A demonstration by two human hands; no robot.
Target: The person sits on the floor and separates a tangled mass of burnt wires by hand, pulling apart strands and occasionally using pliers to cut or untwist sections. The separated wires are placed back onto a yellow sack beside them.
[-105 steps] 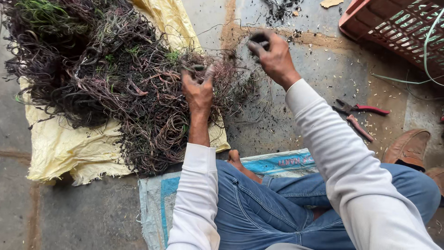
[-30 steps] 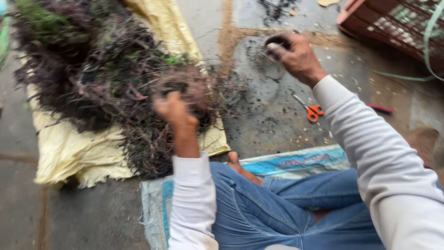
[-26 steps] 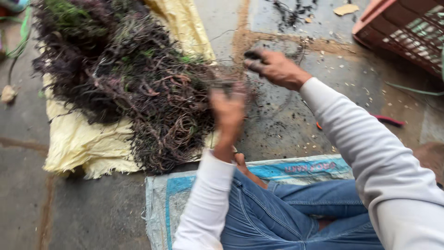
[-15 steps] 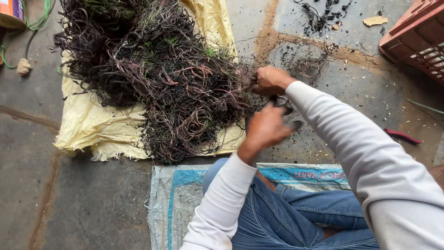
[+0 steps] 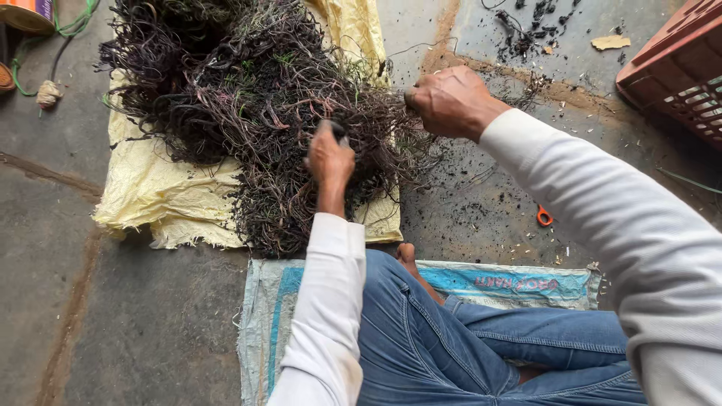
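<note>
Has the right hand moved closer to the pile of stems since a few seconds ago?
Yes. The right hand was out over the bare concrete, right of the pile of stems; now it has come leftward to the pile's right edge, gripping strands there.

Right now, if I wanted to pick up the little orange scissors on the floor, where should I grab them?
Probably by the orange handle loop, the only part showing; the person's right sleeve hides the rest. Come from above on the side toward the dark tangled vine pile, since the scissors lie flat on the bare concrete floor, apart from anything else.
</note>
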